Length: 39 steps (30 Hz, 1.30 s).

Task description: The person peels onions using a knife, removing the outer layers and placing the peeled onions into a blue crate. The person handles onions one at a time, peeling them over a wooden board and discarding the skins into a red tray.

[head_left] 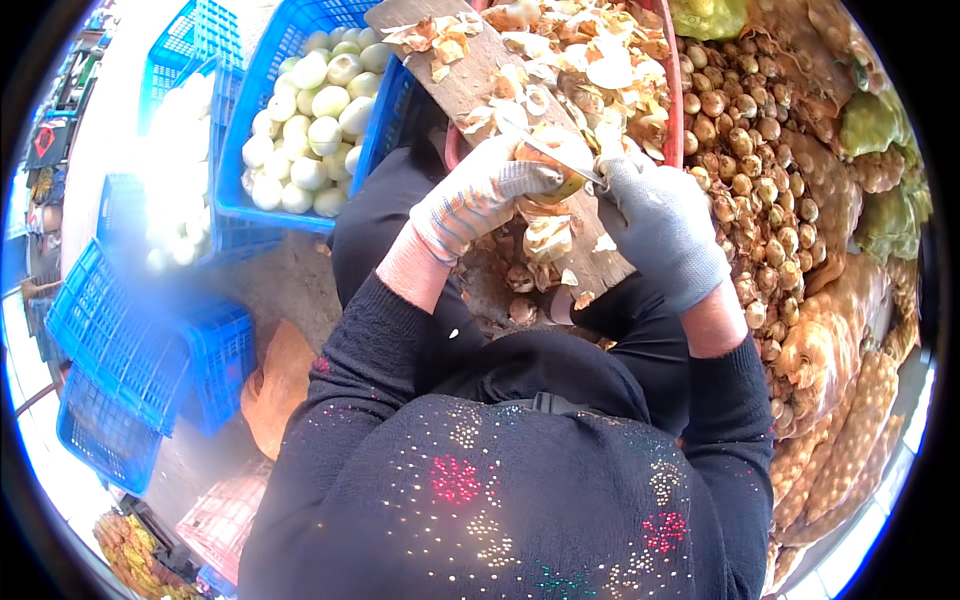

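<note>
My left hand (pixel 491 187), in a pale knit work glove, grips an onion (pixel 559 161) that still has brownish skin on it. In my gloved right hand (pixel 660 217) is a knife (pixel 555 150), its handle mostly hidden by the fingers and its thin blade lying across the onion. Both hands are over a wooden board (pixel 450 82) that slants across a red tub (pixel 675 97). Dry onion skins (pixel 611 71) heap up in the tub, and more scraps lie on the board. A loose piece of skin (pixel 547 236) hangs just below the onion.
Peeled onions (pixel 311 124) fill a blue plastic crate (pixel 274 214) at the upper left. More blue crates (pixel 120 337) stand or lie further left. Unpeeled onions (pixel 750 165) are piled on the right, beside filled mesh sacks (pixel 855 442). Some onions (pixel 523 310) lie on the floor below the board.
</note>
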{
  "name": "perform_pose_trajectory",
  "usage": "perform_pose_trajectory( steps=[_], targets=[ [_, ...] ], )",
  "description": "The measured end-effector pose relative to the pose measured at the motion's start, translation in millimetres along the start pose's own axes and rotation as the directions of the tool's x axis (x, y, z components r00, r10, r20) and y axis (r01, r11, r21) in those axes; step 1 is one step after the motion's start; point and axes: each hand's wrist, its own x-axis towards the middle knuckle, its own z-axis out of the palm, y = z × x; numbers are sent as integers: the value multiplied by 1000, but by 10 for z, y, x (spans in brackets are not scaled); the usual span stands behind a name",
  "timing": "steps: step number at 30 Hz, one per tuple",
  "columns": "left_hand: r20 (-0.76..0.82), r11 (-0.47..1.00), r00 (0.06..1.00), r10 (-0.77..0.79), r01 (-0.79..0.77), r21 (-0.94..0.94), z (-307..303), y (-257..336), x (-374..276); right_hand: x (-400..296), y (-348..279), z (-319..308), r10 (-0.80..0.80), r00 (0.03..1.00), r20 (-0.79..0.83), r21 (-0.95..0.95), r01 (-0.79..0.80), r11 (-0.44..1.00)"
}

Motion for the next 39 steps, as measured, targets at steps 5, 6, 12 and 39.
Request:
perform_pose_trajectory(
  steps=[5,6,12,39],
  targets=[
    [-35,960,992,-125,112,-255,2,-54,-59,-80,292,176,190,982,-2,192,-186,964],
    [-84,988,993,-77,65,-139,8,-42,-44,-59,256,106,278,954,112,398,-299,867],
    [21,979,1000,8,-12,204,189,210,-87,305,-3,-297,251,877,409,710,-479,516],
    [10,949,990,140,-132,-285,307,204,-95,162,48,-140,443,836,323,923,-381,47]
  ],
)
